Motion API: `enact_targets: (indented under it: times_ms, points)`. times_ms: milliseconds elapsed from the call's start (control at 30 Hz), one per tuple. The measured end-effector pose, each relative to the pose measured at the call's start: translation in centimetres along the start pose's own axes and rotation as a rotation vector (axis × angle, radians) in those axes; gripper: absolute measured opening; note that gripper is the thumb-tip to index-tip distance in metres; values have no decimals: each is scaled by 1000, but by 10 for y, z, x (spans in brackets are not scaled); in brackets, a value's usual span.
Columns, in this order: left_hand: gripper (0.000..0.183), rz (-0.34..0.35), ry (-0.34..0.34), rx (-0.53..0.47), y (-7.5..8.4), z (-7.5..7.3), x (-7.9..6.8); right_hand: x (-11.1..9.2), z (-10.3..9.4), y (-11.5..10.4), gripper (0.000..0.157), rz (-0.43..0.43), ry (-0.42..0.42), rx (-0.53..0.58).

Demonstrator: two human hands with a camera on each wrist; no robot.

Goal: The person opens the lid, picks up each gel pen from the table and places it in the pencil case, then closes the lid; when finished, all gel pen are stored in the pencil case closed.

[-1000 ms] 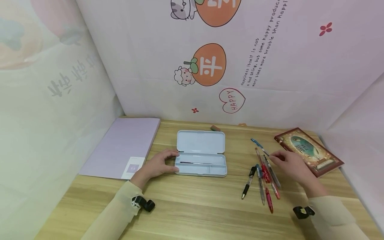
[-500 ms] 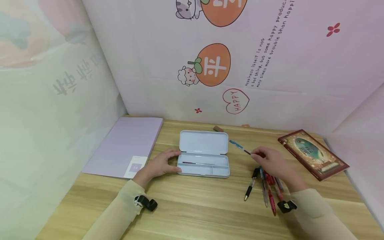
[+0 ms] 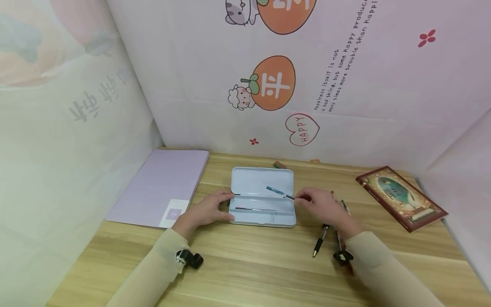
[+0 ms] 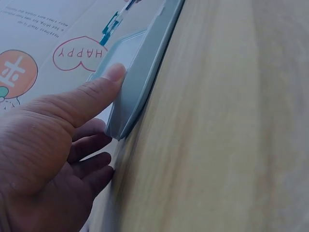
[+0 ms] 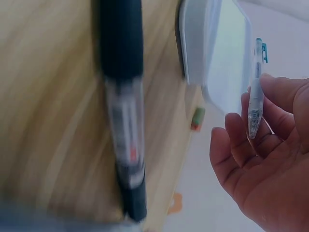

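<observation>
Pale blue, the open pencil case lay on the wooden desk, a slim pen in its long back compartment. The left hand gripped its left end — thumb at the front corner, fingers toward the back. Near its right end, the right hand pinched a clear pen with a blue clip, held up off the desk. A black-gripped pen lay nearer the person; a lilac folder rested left of the case.
</observation>
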State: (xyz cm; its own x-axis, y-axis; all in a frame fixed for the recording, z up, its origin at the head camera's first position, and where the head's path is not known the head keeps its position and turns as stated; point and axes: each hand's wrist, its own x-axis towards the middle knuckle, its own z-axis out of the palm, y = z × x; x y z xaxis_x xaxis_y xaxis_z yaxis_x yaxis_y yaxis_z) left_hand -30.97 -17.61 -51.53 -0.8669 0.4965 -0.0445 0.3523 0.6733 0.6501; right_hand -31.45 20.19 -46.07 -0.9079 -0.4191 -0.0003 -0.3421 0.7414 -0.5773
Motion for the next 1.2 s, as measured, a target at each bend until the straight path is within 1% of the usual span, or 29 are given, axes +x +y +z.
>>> enact_targets:
  times_ms: [200,300,567,800,933,1100,1200]
  points:
    - [84,-42,-24,17,6,-2,1,15,16,-20,11,-52,-65,9]
    - [84,-56,-31,12,7,-2,2,22,23,-28,9,-67,-89,-12]
    - [85,-40,-25,-30,2,0,3,36,39,-41,4,-159,-107,-72]
    - [84,-6,-11,-71,-3,1,4,45,49,-44,4,-134,-137,-98]
    - [83,5,-8,-83,-4,1,4,50,54,-46,4,-148,-159,-103]
    - [83,3,-5,-99,-5,2,4,54,60,-50,6,-124,-203,-103]
    - [83,-2,-2,-109,-7,2,3,55,62,-53,6,-120,-206,-120]
